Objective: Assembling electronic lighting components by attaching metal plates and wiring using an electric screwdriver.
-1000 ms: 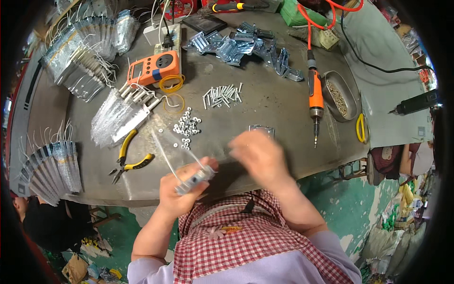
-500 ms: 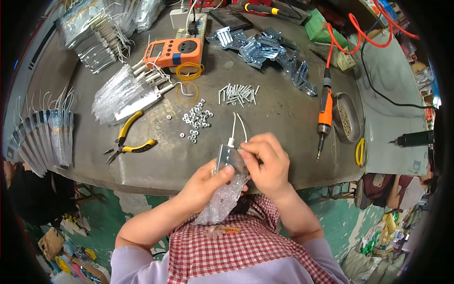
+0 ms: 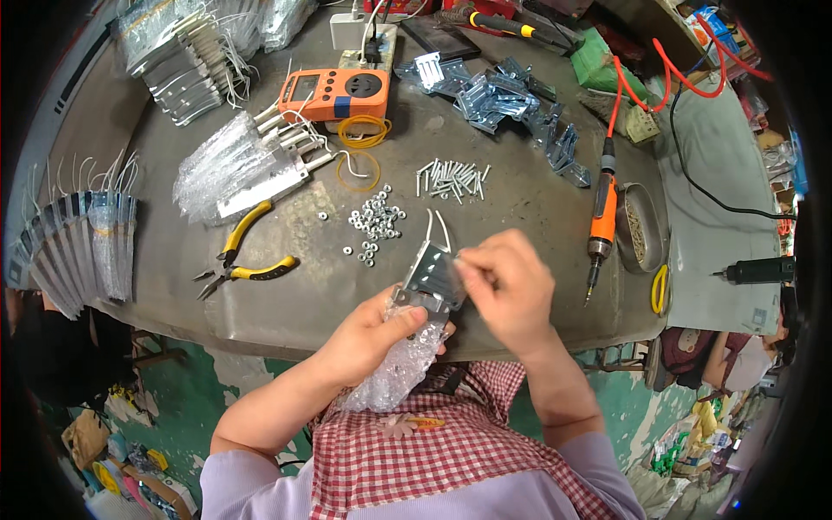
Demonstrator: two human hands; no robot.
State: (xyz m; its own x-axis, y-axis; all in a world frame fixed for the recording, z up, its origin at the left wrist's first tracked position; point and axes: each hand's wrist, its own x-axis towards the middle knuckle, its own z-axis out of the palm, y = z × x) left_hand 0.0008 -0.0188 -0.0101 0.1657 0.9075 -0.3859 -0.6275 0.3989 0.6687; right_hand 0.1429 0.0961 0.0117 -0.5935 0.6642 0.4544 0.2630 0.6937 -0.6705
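Note:
My left hand [image 3: 379,332] grips a flat metal part [image 3: 432,276] whose lower half is wrapped in clear bubble wrap [image 3: 400,368]. The thumb presses on its front near the wrap's upper edge. Two white wires [image 3: 438,227] stick up from the top end of the part. At its upper right edge, my right hand [image 3: 510,290] is closed in a pinch, slightly blurred. Whatever lies between those fingertips is too small or hidden to make out. Ahead on the bench lie a pile of small round nuts or spacers [image 3: 378,217] and a heap of screws [image 3: 452,179].
Yellow-handled pliers [image 3: 247,251], an orange multimeter [image 3: 334,95] and bubble-wrapped parts [image 3: 234,173] lie to the left. Bent metal brackets [image 3: 503,100] are piled at the back. At right are an orange electric screwdriver [image 3: 602,217] and an oval metal tin [image 3: 640,230].
My right hand has moved a little right, away from the wires' base. The metal part's face has turned and looks darker, with more of it showing above the left thumb. The whole view has shifted slightly.

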